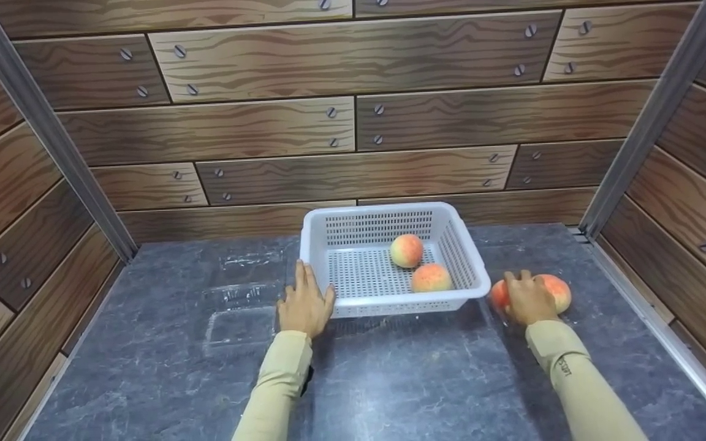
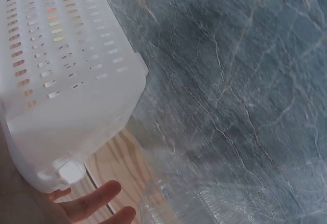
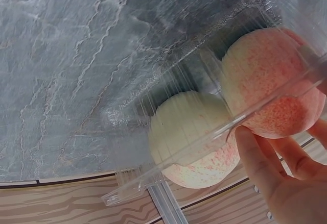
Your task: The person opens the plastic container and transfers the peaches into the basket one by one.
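A white perforated basket point(image 1: 402, 302) holds two red-and-yellow peaches, one toward the back point(image 1: 407, 251) and one near the front wall point(image 1: 431, 278). My left hand point(image 1: 304, 307) rests at its front left corner, fingers extended along the rim; in the left wrist view the fingers point(image 2: 97, 201) reach past the rim. Right of the basket, my right hand point(image 1: 527, 300) curls its fingers round a peach point(image 3: 271, 81) that sits in a clear plastic tray point(image 3: 115, 122). Beside it in that tray lies a second peach point(image 3: 191, 137).
Left of the basket lies clear plastic packaging point(image 1: 236, 297) with moulded hollows. The dark marbled tabletop point(image 1: 390, 380) is enclosed by wood-patterned walls point(image 1: 353, 61) at the back and sides, with metal posts point(image 1: 647, 135) at the corners.
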### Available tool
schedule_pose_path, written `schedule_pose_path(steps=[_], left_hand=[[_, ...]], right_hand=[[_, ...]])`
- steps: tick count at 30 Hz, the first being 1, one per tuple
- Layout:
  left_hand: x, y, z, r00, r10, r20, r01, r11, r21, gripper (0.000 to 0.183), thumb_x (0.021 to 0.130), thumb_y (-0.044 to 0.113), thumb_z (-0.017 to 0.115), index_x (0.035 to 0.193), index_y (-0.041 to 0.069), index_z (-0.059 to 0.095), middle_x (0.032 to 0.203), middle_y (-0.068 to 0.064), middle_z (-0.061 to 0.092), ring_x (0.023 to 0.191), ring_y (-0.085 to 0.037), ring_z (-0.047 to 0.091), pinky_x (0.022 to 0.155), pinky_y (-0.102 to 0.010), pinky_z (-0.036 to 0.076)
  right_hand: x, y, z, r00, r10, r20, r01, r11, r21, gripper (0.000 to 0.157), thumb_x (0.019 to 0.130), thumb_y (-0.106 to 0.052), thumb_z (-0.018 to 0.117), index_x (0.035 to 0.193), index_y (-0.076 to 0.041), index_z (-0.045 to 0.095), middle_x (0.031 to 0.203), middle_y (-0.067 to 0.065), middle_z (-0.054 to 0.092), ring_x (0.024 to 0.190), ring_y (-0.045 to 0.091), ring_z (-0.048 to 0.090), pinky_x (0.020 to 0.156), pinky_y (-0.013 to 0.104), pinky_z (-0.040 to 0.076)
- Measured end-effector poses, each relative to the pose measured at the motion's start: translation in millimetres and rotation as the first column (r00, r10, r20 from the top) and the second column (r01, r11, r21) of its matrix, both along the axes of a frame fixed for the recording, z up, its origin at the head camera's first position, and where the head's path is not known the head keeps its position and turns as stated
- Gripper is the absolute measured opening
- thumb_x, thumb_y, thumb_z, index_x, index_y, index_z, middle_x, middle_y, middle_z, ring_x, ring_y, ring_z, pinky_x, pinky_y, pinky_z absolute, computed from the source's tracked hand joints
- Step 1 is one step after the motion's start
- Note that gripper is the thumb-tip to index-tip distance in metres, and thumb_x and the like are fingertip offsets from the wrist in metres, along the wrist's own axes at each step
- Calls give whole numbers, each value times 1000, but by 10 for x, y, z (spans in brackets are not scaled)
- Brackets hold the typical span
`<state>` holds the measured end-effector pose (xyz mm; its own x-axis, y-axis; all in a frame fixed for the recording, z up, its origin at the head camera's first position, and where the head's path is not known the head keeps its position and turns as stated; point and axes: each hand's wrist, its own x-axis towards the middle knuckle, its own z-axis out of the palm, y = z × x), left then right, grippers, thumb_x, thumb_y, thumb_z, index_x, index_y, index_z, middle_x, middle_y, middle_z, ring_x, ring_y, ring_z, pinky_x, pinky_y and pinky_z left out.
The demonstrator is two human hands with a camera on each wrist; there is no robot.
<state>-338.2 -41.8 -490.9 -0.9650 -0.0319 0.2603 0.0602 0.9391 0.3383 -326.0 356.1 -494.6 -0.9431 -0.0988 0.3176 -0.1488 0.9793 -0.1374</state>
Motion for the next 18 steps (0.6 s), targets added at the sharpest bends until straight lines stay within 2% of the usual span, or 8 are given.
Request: schedule_pose_path(steps=[7, 13, 18], left_hand=[[-1, 7, 19, 1000, -11, 14, 11, 1000, 9, 70, 90, 47, 37, 142, 1, 27, 149, -13, 17, 108, -44, 47, 79, -58, 42], [11, -18, 10, 1000, 13, 13, -13, 1000, -2, 70, 90, 47, 37, 142, 1, 28, 149, -12, 19, 107, -43, 49, 77, -57, 43], [3, 2, 23, 1000, -7, 3, 7, 1000, 1, 70, 90, 47, 37, 142, 0, 27, 149, -13, 19, 106, -44, 49, 76, -56, 44]], right_hand=[[-1, -1, 0, 1000, -6, -9, 6, 1000, 0, 54, 59, -2, 76, 106, 7, 50, 94, 33, 46, 82, 52, 47, 63, 59, 45], [-13, -44, -12, 1000, 1, -29, 0, 1000, 25, 53, 59, -3, 75, 104, 7, 50, 92, 32, 47, 81, 52, 47, 61, 58, 46], [0, -39, 0, 999, -19, -39, 20, 999, 28, 53, 58, -2, 75, 104, 7, 51, 92, 32, 47, 79, 52, 47, 61, 58, 46]])
